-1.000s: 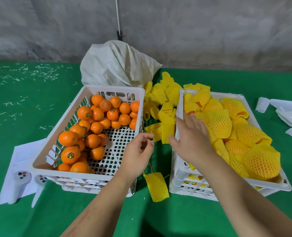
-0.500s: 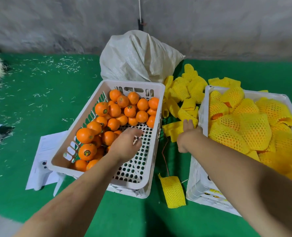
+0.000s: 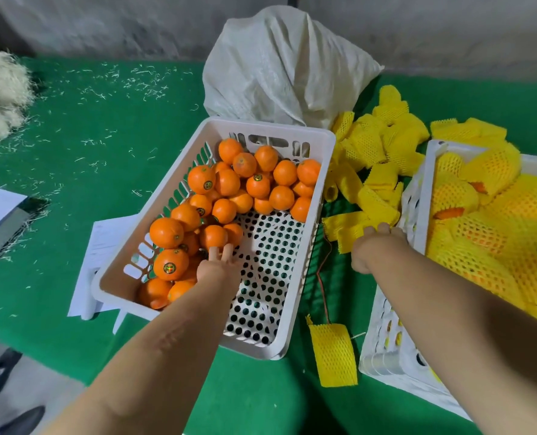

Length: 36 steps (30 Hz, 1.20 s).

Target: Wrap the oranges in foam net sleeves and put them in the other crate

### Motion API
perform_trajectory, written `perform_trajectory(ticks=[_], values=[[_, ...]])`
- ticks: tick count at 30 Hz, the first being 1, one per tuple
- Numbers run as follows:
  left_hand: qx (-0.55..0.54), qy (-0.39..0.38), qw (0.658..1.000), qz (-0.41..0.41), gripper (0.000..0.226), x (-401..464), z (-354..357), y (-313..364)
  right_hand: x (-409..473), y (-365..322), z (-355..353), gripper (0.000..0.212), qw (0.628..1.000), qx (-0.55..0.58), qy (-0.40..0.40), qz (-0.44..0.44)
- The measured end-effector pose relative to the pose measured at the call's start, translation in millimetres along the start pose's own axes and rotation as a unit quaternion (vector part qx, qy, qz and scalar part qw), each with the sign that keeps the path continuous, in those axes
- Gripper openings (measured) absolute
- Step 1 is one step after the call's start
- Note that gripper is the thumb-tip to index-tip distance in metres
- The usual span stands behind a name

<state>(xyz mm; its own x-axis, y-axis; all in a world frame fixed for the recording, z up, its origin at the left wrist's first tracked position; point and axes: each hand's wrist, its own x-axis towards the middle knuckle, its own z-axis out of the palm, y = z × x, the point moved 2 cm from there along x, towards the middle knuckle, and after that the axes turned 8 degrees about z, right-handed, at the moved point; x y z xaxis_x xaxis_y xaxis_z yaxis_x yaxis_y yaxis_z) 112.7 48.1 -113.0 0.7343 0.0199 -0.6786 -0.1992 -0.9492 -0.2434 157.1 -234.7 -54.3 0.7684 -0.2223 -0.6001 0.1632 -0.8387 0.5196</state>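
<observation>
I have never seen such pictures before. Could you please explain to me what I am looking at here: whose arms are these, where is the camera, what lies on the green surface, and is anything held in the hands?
No machine here: the arms belong to a person wearing a camera on the head, looking forward and down.

On the green surface stand two white crates. The left crate holds bare oranges. The right crate holds oranges already wrapped in yellow foam net. Between the crates lie empty foam net sleeves; one more sleeve lies nearer the person. A white sack stands behind.

The left hand reaches towards an orange, fingers straight, holding nothing yet. The right hand reaches for a flat sleeve; whether it grips is unclear.
</observation>
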Motion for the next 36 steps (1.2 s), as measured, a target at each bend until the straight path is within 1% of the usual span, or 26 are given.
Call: perform_trajectory(ticks=[1, 3, 6, 9, 11, 13, 14, 16, 17, 19, 20, 21, 22, 23, 24, 25, 27, 28, 30, 31, 32, 33, 35, 36], values=[[-0.001, -0.008, 1.000, -0.004, 0.081, -1, 1, -1, 1, -1, -2, 0.055, 0.999, 0.029, 0.012, 0.003], [0.020, 0.001, 1.000, -0.003, 0.077, -3, 1, 1, 3, -2, -6, 0.054, 0.994, 0.097, 0.043, 0.012], [0.040, 0.005, 0.999, -0.011, 0.062, -2, -1, 3, 7, -4, -10, 0.052, 0.984, 0.154, 0.087, 0.005], [0.026, 0.014, 1.000, -0.009, 0.061, 1, 1, 2, 5, -6, -13, 0.044, 0.971, 0.207, 0.115, -0.010], [0.009, 0.033, 0.999, -0.011, 0.061, 4, 5, -1, -1, -6, -15, 0.041, 0.955, 0.265, 0.132, -0.030], [-0.039, 0.041, 0.998, 0.004, 0.058, 4, 8, 3, -11, 0, -16, 0.046, 0.932, 0.323, 0.156, -0.056], [-0.102, 0.059, 0.993, 0.002, 0.052, 1, 7, 6, -18, 5, -18, 0.047, 0.920, 0.347, 0.167, -0.068], [-0.217, 0.136, 0.967, 0.000, 0.042, -10, -6, 8, -33, 16, -23, 0.043, 0.897, 0.389, 0.194, -0.084], [-0.277, 0.165, 0.947, 0.010, 0.041, -16, -15, 7, -42, 22, -26, 0.040, 0.885, 0.406, 0.209, -0.087], [-0.403, 0.232, 0.883, 0.065, 0.034, -30, -31, 7, -62, 29, -28, 0.029, 0.867, 0.433, 0.227, -0.093], [-0.467, 0.274, 0.835, 0.095, 0.025, -42, -39, 9, -73, 30, -28, 0.024, 0.862, 0.442, 0.231, -0.095], [-0.527, 0.317, 0.779, 0.123, 0.013, -55, -46, 12, -83, 32, -26, 0.023, 0.856, 0.449, 0.238, -0.096], [-0.583, 0.344, 0.721, 0.147, 0.011, -71, -52, 17, -94, 33, -22, 0.024, 0.847, 0.459, 0.250, -0.095], [-0.629, 0.359, 0.668, 0.171, 0.017, -86, -59, 23, -104, 33, -17, 0.025, 0.835, 0.472, 0.267, -0.091], [-0.665, 0.364, 0.624, 0.192, 0.021, -100, -65, 31, -113, 33, -12, 0.026, 0.819, 0.489, 0.287, -0.085], [-0.698, 0.356, 0.585, 0.210, 0.027, -110, -68, 40, -121, 32, -6, 0.028, 0.802, 0.509, 0.304, -0.076], [-0.759, 0.296, 0.524, 0.249, 0.052, -124, -67, 62, -134, 28, 8, 0.038, 0.759, 0.552, 0.340, -0.053], [-0.786, 0.259, 0.492, 0.270, 0.057, -127, -62, 73, -140, 26, 15, 0.044, 0.740, 0.571, 0.354, -0.041], [-0.828, 0.198, 0.426, 0.306, 0.057, -136, -48, 91, -148, 21, 27, 0.050, 0.712, 0.598, 0.367, -0.026], [-0.842, 0.180, 0.399, 0.316, 0.060, -137, -42, 96, -151, 18, 32, 0.052, 0.702, 0.607, 0.371, -0.022], [-0.850, 0.169, 0.382, 0.321, 0.060, -137, -37, 98, -155, 15, 37, 0.053, 0.695, 0.611, 0.379, -0.019], [-0.855, 0.162, 0.375, 0.319, 0.056, -137, -35, 98, -158, 12, 40, 0.053, 0.689, 0.610, 0.391, -0.017], [-0.858, 0.141, 0.385, 0.309, 0.051, -134, -35, 95, -161, 9, 43, 0.051, 0.675, 0.611, 0.413, -0.011], [-0.852, 0.131, 0.400, 0.312, 0.055, -135, -37, 94, -160, 10, 43, 0.049, 0.662, 0.622, 0.417, -0.004]])
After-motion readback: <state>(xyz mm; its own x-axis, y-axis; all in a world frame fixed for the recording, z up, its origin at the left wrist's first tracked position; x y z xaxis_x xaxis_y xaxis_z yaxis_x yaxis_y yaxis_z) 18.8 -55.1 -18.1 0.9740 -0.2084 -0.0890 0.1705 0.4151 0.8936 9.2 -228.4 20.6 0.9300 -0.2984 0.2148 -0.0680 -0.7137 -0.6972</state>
